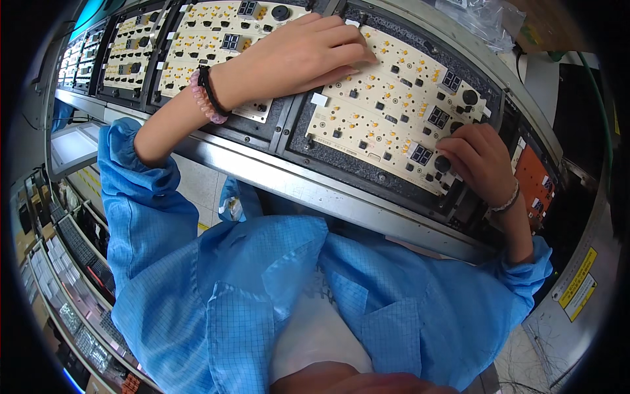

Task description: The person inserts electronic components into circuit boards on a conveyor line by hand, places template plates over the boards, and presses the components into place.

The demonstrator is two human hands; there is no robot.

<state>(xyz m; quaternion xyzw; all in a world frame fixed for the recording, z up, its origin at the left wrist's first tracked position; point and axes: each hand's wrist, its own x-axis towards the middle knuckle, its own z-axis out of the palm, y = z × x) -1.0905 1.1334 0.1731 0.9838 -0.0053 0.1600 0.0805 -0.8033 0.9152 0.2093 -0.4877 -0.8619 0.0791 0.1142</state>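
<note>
A cream circuit board (367, 141) lies in a dark frame in front of me. It carries yellow parts, small black switches, several two-digit displays (420, 154) and round black buzzers (470, 98). My left hand (305, 56) reaches over the board's far left corner, fingers bent and close together. Its fingertips point right, and what they may hold is hidden. Over the board's right end, my right hand (482, 157) is closed, with its fingertips down beside a buzzer (442, 163). Anything pinched in them is too small or covered to make out.
Another cream board (216, 46) sits in the frame to the left, and more boards (126, 52) follow farther left. An orange board (533, 180) lies right of my right hand. A metal rail (315, 197) runs along the near edge. Clear plastic bags (482, 23) lie beyond.
</note>
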